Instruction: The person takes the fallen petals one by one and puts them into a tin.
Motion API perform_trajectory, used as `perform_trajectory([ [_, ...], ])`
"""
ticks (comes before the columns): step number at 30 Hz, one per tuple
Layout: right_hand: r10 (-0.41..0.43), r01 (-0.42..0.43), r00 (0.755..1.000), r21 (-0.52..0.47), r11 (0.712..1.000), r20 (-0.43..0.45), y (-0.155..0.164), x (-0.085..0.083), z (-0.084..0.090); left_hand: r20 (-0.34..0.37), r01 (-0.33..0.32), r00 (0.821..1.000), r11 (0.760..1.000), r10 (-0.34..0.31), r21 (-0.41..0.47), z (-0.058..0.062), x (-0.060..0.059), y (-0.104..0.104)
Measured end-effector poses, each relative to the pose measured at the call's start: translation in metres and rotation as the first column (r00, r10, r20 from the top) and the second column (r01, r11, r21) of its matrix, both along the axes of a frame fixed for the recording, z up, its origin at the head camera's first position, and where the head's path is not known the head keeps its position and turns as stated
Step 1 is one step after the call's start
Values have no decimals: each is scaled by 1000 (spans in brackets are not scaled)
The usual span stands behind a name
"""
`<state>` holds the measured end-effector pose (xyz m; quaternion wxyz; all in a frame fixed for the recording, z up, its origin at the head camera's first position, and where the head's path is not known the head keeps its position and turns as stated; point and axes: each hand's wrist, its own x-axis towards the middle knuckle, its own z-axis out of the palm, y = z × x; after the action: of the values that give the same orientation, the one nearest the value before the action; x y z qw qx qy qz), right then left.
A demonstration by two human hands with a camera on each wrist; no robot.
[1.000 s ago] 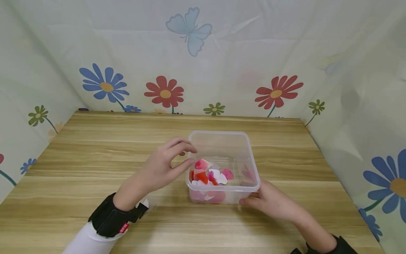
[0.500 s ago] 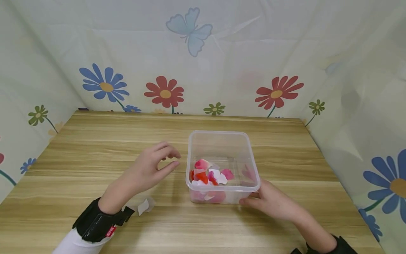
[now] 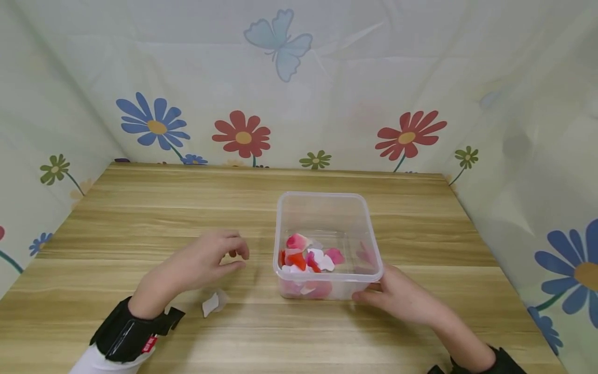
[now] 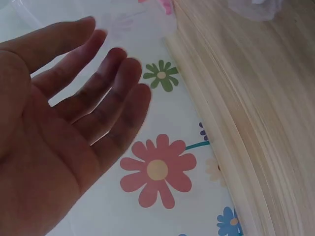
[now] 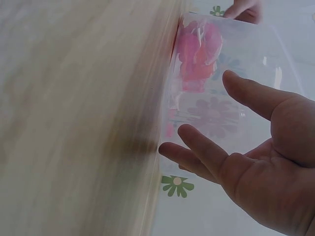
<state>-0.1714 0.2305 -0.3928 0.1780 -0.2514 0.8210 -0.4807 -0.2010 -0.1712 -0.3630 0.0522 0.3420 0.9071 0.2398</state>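
Observation:
A clear plastic container (image 3: 327,278) stands uncovered on the wooden table. Inside, mostly toward its left side, lie pink, red and white petals (image 3: 322,259). My right hand (image 3: 397,296) touches its near right corner, thumb at the front and other fingers along the right side. In the right wrist view those fingers (image 5: 206,147) are nearly straight and spread. My left hand (image 3: 201,265) hovers left of the container, fingers loosely bent and holding nothing. Beside that hand, on the table, are a white petal (image 3: 211,305) and a translucent pale piece touching it.
The wooden table (image 3: 402,218) reaches back to a pale cloth backdrop (image 3: 336,104) printed with flowers and a butterfly. The cloth also rises on the left and right sides. A black wrist strap (image 3: 123,332) is worn on the left forearm.
My left hand has drawn back from the container's left rim, moving left and toward me. The white petal, partly hidden before, now shows fully. The right hand and container have stayed put.

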Motion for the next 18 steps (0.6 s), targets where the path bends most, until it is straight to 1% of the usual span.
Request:
perform_trajectory([
  [2, 1, -1, 1000, 0, 1000, 7, 0, 0, 0, 90, 16, 996, 999, -12, -41, 0, 1, -2],
  [3, 2, -2, 1000, 0, 1000, 10, 0, 0, 0, 137, 24, 990, 998, -16, -59, 0, 2, -2],
  [6, 3, -3, 1000, 4, 1000, 12, -1, 0, 1, 281, 43, 960, 996, -20, -77, -3, 4, -4],
  [8, 2, -2, 1000, 6, 1000, 11, -1, 0, 1, 330, 61, 944, 994, -29, -86, -5, 5, -5],
  [10, 0, 0, 1000, 9, 1000, 11, -1, 0, 1, 356, 80, 934, 992, -41, -94, -8, 6, -6],
  [13, -1, 1, 1000, 14, 1000, 11, -1, 0, 1, 350, 109, 934, 988, -63, -111, -11, 7, -7],
  [18, -5, 4, 1000, 19, 1000, 10, -1, 0, 2, 350, 104, 936, 985, -50, -136, -14, 7, -5],
])
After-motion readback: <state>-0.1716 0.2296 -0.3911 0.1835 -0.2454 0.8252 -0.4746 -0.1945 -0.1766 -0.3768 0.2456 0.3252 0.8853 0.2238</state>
